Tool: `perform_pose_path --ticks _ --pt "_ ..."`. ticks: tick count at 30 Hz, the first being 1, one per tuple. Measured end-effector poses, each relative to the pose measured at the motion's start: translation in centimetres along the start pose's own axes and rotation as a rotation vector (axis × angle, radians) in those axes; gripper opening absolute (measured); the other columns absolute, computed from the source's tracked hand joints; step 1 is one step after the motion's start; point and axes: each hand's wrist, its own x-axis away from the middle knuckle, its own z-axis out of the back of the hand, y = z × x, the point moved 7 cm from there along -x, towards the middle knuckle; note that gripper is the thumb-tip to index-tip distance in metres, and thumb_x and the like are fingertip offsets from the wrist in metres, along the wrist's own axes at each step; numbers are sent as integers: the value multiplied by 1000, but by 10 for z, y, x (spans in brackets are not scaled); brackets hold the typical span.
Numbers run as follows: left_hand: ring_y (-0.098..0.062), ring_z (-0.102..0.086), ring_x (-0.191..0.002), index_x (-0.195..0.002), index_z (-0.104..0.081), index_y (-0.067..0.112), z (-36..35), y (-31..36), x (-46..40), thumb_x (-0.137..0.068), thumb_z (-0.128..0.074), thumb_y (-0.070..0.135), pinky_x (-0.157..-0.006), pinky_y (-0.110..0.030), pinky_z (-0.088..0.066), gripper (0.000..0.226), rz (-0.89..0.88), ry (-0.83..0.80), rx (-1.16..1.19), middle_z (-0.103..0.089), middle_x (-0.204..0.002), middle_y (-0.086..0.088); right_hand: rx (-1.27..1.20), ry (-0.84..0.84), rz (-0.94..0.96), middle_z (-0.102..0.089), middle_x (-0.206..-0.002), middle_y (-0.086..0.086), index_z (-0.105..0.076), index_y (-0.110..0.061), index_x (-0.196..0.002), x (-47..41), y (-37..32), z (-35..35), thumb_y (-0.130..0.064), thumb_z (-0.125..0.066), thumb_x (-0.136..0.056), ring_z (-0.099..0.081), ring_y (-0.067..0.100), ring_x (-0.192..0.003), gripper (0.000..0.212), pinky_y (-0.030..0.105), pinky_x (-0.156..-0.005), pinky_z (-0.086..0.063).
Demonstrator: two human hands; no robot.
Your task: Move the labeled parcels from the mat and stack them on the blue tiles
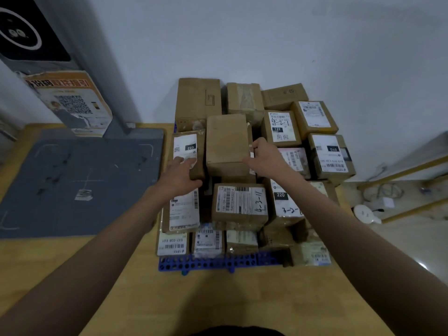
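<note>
so the wooden floor (pixel 101 275) is carrying everything here, and the grey mat (pixel 80 180) is lying along its left side with nothing left on it except what looks like a scrap of label. the parcels (pixel 242 204) are all sitting in a big pile against the back wall, on the blue tiles (pixel 208 263), whose front edge is peeking out under the bottom row

the plain brown box (pixel 226 144) is sitting on top of the pile near the middle, no label showing on the faces I can see. the right hand (pixel 263 157) is pressing against its right side with fingers curled round the edge, so it's holding that box. the left hand (pixel 180 173) is resting flat and half open on the 032 parcel (pixel 188 154) just beside the box on the left, thumb hooked on its near corner. looks more like steadying than a real grip

my guess is the stacking is nearly finished and this box is just getting nudged into place. what's worrying me: the pile is uneven, boxes are sitting at different heights, so a push sideways on the top box could be tipping it off its perch or shoving the 032 parcel over the left edge of the tiles
</note>
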Motion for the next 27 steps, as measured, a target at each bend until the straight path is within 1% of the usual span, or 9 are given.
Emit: perform_pose_path --ticks 5,9,13,15,16,19,22,25,27 --pt "-29 -42 -131 -146 -38 25 -2 2 40 -82 -71 38 -103 -40 -41 73 -48 38 78 -39 -145 -9 22 39 88 -59 -104 4 -52 -15 -111 53 0 -2 -27 -66 -84 -57 22 -97 32 36 -78 -50" --pt "-26 -41 -132 -146 -38 24 -9 -10 78 -84 -72 35 -94 -30 -36 71 -23 78 116 -35 -149 -6 -1 23 182 -60 -101 1 -56 -16 -108 98 -8 -17 -25 -66 -85 -59 18 -89 27 34 -74 -51" --pt "-25 -37 -130 -140 -41 21 -10 -33 115 -82 -71 32 -90 -35 -38 66 17 119 60 -42 -142 -8 -61 -100 203 -67 -87 1 -57 -21 -101 136 -8 -41 -26 -65 -87 -62 15 -72 16 31 -62 -51" --pt "-27 -45 -122 -138 -42 17 -15 -51 135 -81 -73 34 -86 -35 -38 67 131 151 70 -40 -139 -9 -61 -196 162 -67 -87 0 -58 -21 -96 153 3 -62 -25 -65 -87 -63 14 -73 11 28 -62 -52" --pt "-29 -49 -117 -134 -43 13 -20 -59 145 -81 -74 35 -83 -34 -37 65 172 167 64 -41 -136 -11 -41 -239 138 -66 -91 -1 -59 -20 -96 160 11 -74 -26 -65 -88 -64 14 -78 11 28 -66 -52" --pt "-31 -52 -111 -125 -45 6 -47 -74 170 -81 -73 33 -80 -32 -36 59 254 145 48 -47 -129 -14 28 -343 31 -69 -96 8 -66 -10 -98 175 42 -106 -27 -63 -88 -66 24 -84 19 39 -72 -57" --pt "-30 -54 -108 -125 -48 9 -83 -75 185 -81 -72 35 -80 -35 -42 57 308 31 27 -47 -124 -12 43 -404 -96 -67 -104 11 -61 -6 -113 184 79 -131 -28 -63 -88 -64 27 -93 32 40 -77 -56" --pt "-28 -52 -109 -125 -51 14 -117 -53 188 -80 -70 35 -89 -43 -49 53 236 -87 10 -46 -119 -9 19 -416 -182 -61 -111 11 -50 -9 -131 190 105 -147 -29 -65 -89 -61 25 -94 49 37 -78 -54" --pt "-29 -48 -117 -127 -52 14 -136 -32 185 -81 -70 34 -93 -44 -47 54 147 -131 11 -47 -121 -9 -16 -378 -211 -57 -125 12 -44 -9 -140 189 111 -150 -29 -64 -90 -59 25 -106 58 39 -86 -54"
